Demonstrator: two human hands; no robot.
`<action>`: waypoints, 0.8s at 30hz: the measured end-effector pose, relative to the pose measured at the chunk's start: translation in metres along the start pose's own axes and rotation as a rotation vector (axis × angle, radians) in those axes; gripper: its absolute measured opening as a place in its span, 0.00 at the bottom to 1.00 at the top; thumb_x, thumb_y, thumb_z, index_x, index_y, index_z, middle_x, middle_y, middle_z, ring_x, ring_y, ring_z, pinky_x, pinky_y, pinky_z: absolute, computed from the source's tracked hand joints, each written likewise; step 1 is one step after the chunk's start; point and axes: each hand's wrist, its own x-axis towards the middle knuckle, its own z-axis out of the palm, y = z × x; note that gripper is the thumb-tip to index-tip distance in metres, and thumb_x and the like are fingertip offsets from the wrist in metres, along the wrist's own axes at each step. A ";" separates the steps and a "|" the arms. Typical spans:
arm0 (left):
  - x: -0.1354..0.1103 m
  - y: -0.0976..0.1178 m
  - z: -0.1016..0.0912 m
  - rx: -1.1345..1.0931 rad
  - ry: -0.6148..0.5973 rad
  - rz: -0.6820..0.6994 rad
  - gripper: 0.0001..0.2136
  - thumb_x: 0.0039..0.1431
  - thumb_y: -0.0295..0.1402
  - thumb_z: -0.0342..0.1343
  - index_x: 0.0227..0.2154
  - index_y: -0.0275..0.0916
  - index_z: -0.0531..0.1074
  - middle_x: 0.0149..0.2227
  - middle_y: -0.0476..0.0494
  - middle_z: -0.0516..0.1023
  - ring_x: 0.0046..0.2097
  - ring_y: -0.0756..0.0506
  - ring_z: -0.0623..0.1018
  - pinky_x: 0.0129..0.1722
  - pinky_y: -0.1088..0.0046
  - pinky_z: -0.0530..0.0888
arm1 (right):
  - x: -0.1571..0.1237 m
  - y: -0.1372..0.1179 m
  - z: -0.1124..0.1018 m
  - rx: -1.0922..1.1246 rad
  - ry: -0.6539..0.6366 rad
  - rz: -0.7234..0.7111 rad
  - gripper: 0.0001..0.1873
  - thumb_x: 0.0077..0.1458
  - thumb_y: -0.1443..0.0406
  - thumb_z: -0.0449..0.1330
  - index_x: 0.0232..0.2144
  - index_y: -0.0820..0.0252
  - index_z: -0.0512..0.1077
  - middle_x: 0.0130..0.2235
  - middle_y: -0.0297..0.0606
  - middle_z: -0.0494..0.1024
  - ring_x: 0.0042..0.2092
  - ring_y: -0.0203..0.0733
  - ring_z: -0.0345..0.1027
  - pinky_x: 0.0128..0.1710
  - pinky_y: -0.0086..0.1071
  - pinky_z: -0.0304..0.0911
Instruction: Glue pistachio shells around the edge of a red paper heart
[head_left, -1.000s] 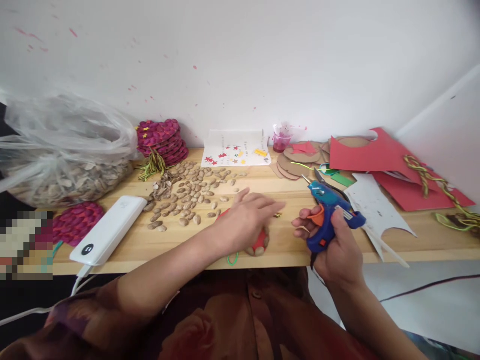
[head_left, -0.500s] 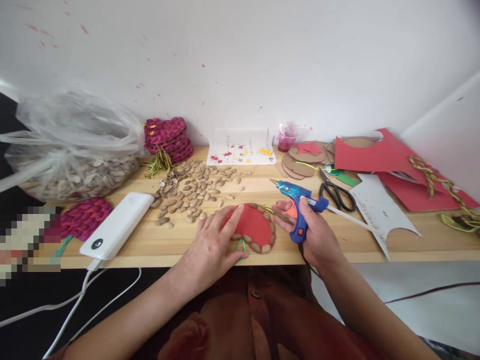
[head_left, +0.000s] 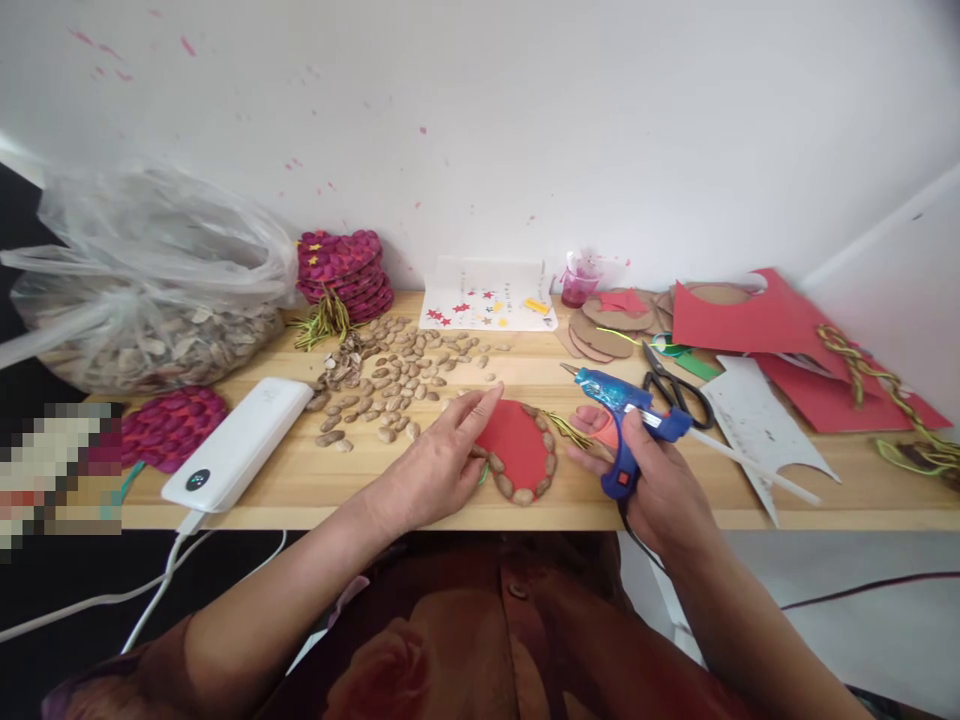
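A red disc (head_left: 517,445) lies near the table's front edge, with brown nut shells lining the visible part of its rim. Green string shows at its lower left, and a yellow-green tassel (head_left: 568,430) lies at its right. My left hand (head_left: 431,470) holds the disc's left edge, fingers over the top and thumb low at the side; the hand hides that edge. My right hand (head_left: 667,495) is wrapped round a blue glue gun (head_left: 624,450), which has an orange trigger and a white glue stick (head_left: 757,468) out of its back. Its nozzle points left, above the table, apart from the disc.
Loose nut shells (head_left: 405,375) are spread beyond my left hand. To the left are a white power bank (head_left: 240,440), a purple shell disc (head_left: 180,425) and a plastic bag (head_left: 150,300) of shells. Black scissors (head_left: 675,390), cardboard discs (head_left: 600,335) and red card (head_left: 750,320) lie right.
The red disc has turned under my left hand, which has shifted its hold on the left edge. My right hand and the glue gun have moved a little to the right, away from the disc.
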 end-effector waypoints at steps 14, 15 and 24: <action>0.004 -0.002 -0.003 -0.054 -0.014 0.062 0.35 0.60 0.20 0.50 0.70 0.40 0.55 0.66 0.32 0.65 0.68 0.39 0.66 0.67 0.55 0.67 | 0.005 -0.004 -0.005 -0.012 0.049 -0.054 0.22 0.50 0.46 0.70 0.37 0.55 0.81 0.39 0.37 0.81 0.47 0.44 0.78 0.43 0.32 0.78; 0.004 -0.002 -0.003 -0.065 -0.002 0.058 0.34 0.60 0.21 0.50 0.70 0.39 0.57 0.65 0.33 0.66 0.67 0.39 0.67 0.66 0.55 0.68 | 0.005 -0.005 -0.004 0.013 0.073 -0.071 0.22 0.50 0.45 0.70 0.37 0.55 0.80 0.38 0.37 0.81 0.47 0.44 0.78 0.41 0.32 0.79; 0.020 -0.005 -0.003 -0.119 0.139 0.005 0.09 0.64 0.27 0.55 0.42 0.40 0.80 0.46 0.42 0.80 0.48 0.45 0.80 0.53 0.66 0.78 | 0.003 0.002 0.005 0.104 0.005 -0.002 0.22 0.51 0.44 0.69 0.34 0.57 0.79 0.38 0.41 0.83 0.43 0.49 0.81 0.38 0.37 0.79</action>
